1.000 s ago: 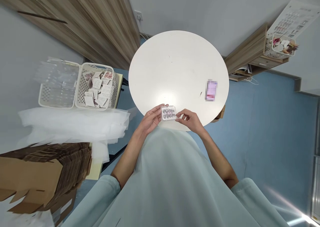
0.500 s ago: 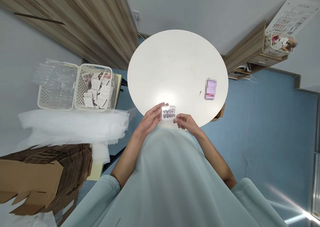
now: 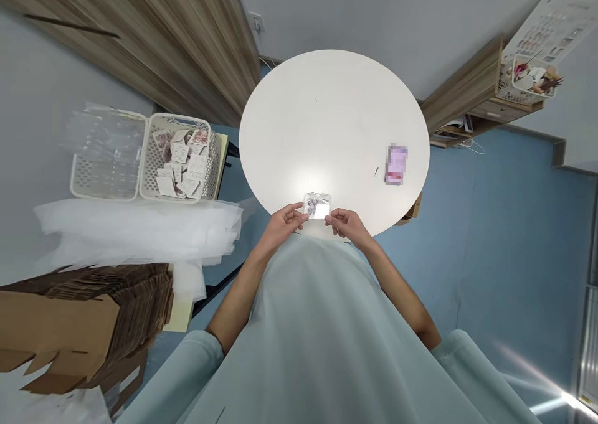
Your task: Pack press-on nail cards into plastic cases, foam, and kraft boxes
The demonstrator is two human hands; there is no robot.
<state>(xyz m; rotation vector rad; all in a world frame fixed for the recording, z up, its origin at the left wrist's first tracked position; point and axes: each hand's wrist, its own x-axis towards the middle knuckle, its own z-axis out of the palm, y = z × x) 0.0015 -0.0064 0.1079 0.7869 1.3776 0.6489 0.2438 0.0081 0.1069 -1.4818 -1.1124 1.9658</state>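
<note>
Between my two hands is a small clear plastic box (image 3: 317, 207) with dark patterned pieces in rows inside, at the near edge of the round white table (image 3: 331, 113). A bright reflection on its lid hides part of the contents. My left hand (image 3: 284, 223) pinches the box's left side, thumb at the lower left corner. At the opposite side, my right hand (image 3: 348, 225) grips the lower right corner between thumb and fingers.
A blurred pink-purple item (image 3: 396, 164) lies on the table's right. To the left are a basket of cards (image 3: 180, 162), a basket of clear plastic boxes (image 3: 108, 156), white wrapping sheets (image 3: 140, 231) and stacked flat cardboard (image 3: 93, 324). Shelves (image 3: 476, 94) stand at right.
The box has tilted so that its lid now catches a bright reflection. My left fingers have shifted from its upper left edge down to its lower left corner.
</note>
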